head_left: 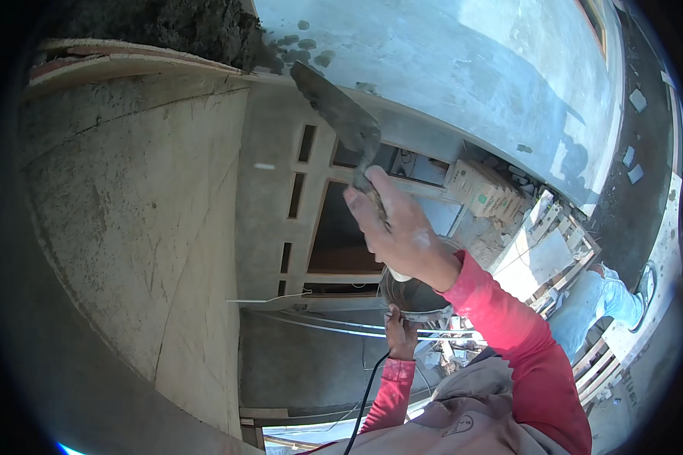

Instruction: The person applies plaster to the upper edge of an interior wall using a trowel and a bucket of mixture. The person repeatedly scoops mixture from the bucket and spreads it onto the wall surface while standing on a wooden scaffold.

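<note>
My right hand [406,227] is wrapped round the handle of a pointed trowel [340,110]. The blade is grey with mortar and tilts up and to the left, its tip near the wet grey mortar [205,34] at the upper left. Below it, my left hand [401,334] grips the near side of a dark round bucket [426,312], whose far side is partly hidden by my right hand. What the bucket holds cannot be made out. Several wet splashes [300,53] mark the pale plastered wall [463,61] beside the mortar.
A wooden board edge [129,67] runs under the mortar, above a concrete surface [136,197]. Wooden window frames [322,227] stand behind the trowel. Stacked sacks [486,189], a pallet [542,227] and rubble lie at the right. A dark cable [368,394] hangs by my left arm.
</note>
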{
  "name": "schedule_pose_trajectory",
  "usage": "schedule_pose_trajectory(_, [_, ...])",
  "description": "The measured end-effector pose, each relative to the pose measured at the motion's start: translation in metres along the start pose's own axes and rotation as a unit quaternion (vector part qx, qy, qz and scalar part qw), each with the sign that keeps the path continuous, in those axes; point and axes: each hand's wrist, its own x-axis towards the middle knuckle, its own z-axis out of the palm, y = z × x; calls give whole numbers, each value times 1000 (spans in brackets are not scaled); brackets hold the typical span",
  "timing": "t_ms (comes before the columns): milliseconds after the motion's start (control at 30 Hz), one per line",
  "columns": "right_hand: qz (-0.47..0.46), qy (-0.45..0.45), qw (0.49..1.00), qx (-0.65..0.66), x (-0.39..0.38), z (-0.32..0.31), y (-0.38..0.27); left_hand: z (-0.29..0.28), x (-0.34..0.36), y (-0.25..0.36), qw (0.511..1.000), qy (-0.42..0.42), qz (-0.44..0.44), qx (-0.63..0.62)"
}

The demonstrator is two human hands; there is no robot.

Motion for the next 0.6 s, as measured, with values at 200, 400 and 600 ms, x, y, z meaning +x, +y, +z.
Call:
schedule_pose_trajectory(200, [179,-172,825,-508,-144,-133,92,85,19,26,979,-176,96,31])
schedule_pose_trajectory(400, [178,-90,833,-517,-154,-184,108,133,14,25,917,-257,208,223])
schedule_pose_trajectory(600, [200,-78,778,-591,-138,-177,137,152,0,-5,862,-288,309,280])
